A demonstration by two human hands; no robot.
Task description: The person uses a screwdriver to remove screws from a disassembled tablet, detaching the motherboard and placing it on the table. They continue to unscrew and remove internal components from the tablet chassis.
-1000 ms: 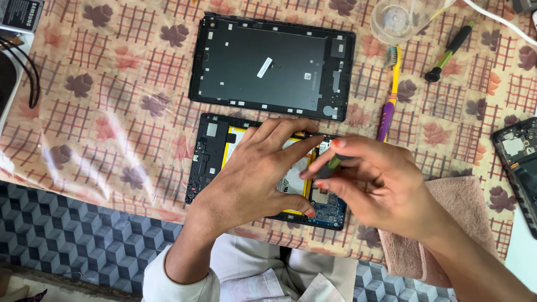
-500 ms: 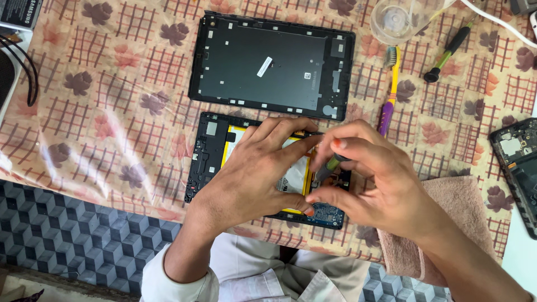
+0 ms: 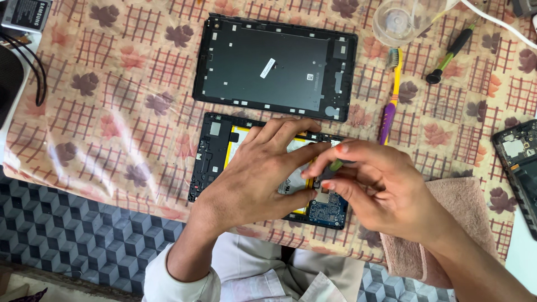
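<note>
Opened tablet [image 3: 215,156] lies face down at centre of the bench [image 3: 112,112], its back removed; yellow-edged battery and a blue circuit board at its 5 o'clock corner show, but most of the middle is covered by the hands. Left hand [image 3: 263,173] lies flat and spread on the battery, fingers extended toward 2 o'clock, pressing down and grasping nothing. Right hand [image 3: 380,190] comes in from 4 o'clock, thumb and forefinger pinched closed on a slim green-handled tool [image 3: 335,165]; only a short bit of the handle shows between the fingers, the tip lost in shadow against the board, so its kind is unclear. Detached back cover [image 3: 274,67] sits just beyond the tablet at 12 o'clock, inner side up. At 2 o'clock, a yellow-and-purple toothbrush [image 3: 391,95], a clear plastic cup [image 3: 400,19] cut by the top edge, and a green-handled screwdriver [image 3: 450,53]. Pink towel [image 3: 458,212] under the right wrist. Another opened device [image 3: 517,162] is cut off at 3 o'clock.
</note>
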